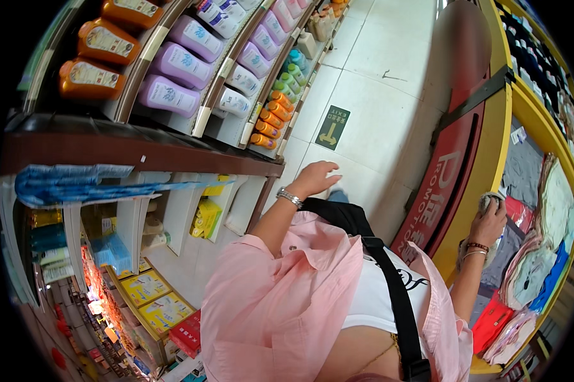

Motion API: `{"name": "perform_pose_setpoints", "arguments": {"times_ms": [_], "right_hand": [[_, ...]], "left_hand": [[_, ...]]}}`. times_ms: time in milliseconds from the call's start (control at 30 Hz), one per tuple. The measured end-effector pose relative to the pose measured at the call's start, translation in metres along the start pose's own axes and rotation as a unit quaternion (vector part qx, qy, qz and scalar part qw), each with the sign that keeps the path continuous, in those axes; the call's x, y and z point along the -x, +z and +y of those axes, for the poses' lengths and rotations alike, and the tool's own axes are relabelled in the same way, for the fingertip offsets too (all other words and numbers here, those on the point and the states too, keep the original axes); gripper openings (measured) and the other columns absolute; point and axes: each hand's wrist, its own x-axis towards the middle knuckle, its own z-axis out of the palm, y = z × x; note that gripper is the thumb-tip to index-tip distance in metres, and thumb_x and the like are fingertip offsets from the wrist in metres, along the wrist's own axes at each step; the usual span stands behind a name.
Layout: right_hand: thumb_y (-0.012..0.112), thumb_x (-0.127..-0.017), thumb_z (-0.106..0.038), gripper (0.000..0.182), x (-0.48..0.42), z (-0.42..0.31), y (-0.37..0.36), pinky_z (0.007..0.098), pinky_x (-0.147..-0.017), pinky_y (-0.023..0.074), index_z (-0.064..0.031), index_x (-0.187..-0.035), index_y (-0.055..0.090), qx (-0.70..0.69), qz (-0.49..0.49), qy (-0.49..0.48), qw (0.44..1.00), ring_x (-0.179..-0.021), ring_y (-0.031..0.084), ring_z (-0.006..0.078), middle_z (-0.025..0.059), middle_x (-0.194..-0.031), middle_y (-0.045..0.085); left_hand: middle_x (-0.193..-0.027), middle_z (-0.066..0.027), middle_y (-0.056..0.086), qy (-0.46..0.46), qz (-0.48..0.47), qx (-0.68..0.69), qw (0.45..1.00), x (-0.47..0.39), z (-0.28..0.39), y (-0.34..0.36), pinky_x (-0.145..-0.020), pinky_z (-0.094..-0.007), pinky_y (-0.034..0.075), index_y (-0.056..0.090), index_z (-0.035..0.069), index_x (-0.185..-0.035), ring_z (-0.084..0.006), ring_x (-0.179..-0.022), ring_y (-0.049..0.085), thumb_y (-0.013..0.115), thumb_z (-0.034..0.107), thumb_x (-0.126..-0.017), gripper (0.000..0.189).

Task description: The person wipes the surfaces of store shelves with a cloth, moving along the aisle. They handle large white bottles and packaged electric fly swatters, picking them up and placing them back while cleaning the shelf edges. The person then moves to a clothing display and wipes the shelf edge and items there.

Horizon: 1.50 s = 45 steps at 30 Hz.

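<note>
My left hand [315, 177], with a metal watch at its wrist, hangs over the tiled aisle with fingers apart and holds nothing. It is near the end of the brown-edged bottle shelves. My right hand [488, 222] is closed on a bunched grey-brown cloth [491, 201] at the yellow edge of a display bin [499, 143]. Part of the cloth hangs down behind the wrist, which wears beads and a bangle. Folded grey, red and pale garments [525, 277] lie in the bin beside this hand.
Shelves at the left hold purple bottles [182, 64], orange bottles [108, 43] and smaller ones. Blue packaging [76, 186] hangs from a shelf end below. A red promotion panel [439, 186] fronts the yellow bin. A floor exit sign [332, 127] lies in the aisle. Yellow boxes [165, 313] stand at lower left.
</note>
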Motion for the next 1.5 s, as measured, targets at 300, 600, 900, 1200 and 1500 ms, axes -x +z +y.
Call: {"name": "perform_pose_setpoints", "arguments": {"times_ms": [300,600,900,1200,1500], "right_hand": [[0.065,-0.077,-0.015,0.038,-0.087,0.008,0.041,0.0429,-0.083,0.0465,-0.0107,-0.113,0.055,0.049,0.000,-0.001,0.999,-0.102,0.053,0.0367,0.0173,-0.121,0.052],[0.065,-0.079,-0.020,0.037,-0.119,0.002,0.049,0.0445,-0.084,0.0448,-0.0137,-0.114,0.056,0.128,-0.057,-0.007,0.990,-0.106,0.052,0.0353,0.0155,-0.124,0.052],[0.062,-0.081,-0.023,0.032,-0.286,0.008,0.110,0.0428,-0.083,0.0462,-0.0132,-0.112,0.060,0.118,-0.042,-0.038,0.991,-0.104,0.053,0.0350,0.0144,-0.124,0.053],[0.062,-0.080,-0.016,0.027,-0.477,0.037,0.161,0.0420,-0.082,0.0490,-0.0038,-0.104,0.061,-0.153,0.083,-0.105,0.979,-0.100,0.057,0.0365,0.0192,-0.113,0.057],[0.059,-0.086,-0.018,0.029,-0.606,-0.004,0.149,0.0376,-0.081,0.0474,-0.0030,-0.110,0.055,-0.342,0.088,-0.014,0.936,-0.098,0.055,0.0278,0.0145,-0.106,0.056]], "left_hand": [[-0.095,-0.0156,0.066,-0.116,0.034,0.036,0.992,-0.103,-0.100,-0.055,-0.078,-0.0375,0.049,0.064,0.005,-0.102,-0.0312,-0.087,0.063,0.061,0.038,-0.081,0.038],[-0.092,-0.0148,0.066,-0.153,0.014,0.054,0.987,-0.196,-0.121,-0.096,-0.076,-0.0357,0.050,0.063,0.006,-0.105,-0.0291,-0.087,0.064,0.062,0.039,-0.079,0.042],[-0.092,-0.0173,0.065,-0.193,0.027,0.033,0.980,-0.239,-0.142,-0.085,-0.077,-0.0401,0.049,0.063,0.007,-0.098,-0.0335,-0.087,0.062,0.062,0.041,-0.081,0.039],[-0.085,-0.0170,0.064,-0.230,0.146,0.047,0.961,-0.318,-0.068,-0.101,-0.075,-0.0428,0.048,0.063,0.007,-0.087,-0.0350,-0.082,0.061,0.058,0.041,-0.078,0.035],[-0.091,-0.0178,0.065,-0.215,0.150,-0.001,0.965,-0.398,-0.039,-0.123,-0.078,-0.0429,0.048,0.063,0.009,-0.100,-0.0351,-0.088,0.061,0.059,0.040,-0.080,0.037]]}}
